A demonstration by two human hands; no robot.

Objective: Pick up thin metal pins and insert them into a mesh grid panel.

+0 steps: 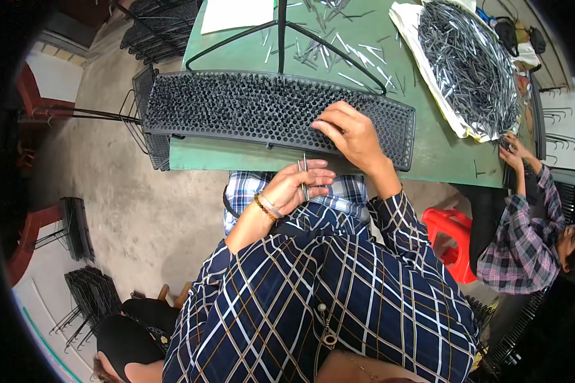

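Observation:
In front of me on the green table lies a long black perforated rack (236,140), its wire frame (282,38) reaching toward the far side. Dark pins stand crowded in its holes from the left to past the middle; bare holes show at the right end. My left hand (287,188), palm up below the rack's near edge, has its fingers curled round a few thin metal pins (305,177). Over the rack's right half, my right hand (351,135) has thumb and forefinger pinched together near the holes. Whether something small is between those fingertips is hidden.
Loose pins (326,54) scatter across the far table beside a white sheet (236,14). A white sack (428,76) heaped with pins is at the right. A co-worker's hands (514,153) work beyond it, near a red stool (450,239). More racks (156,38) stand at left.

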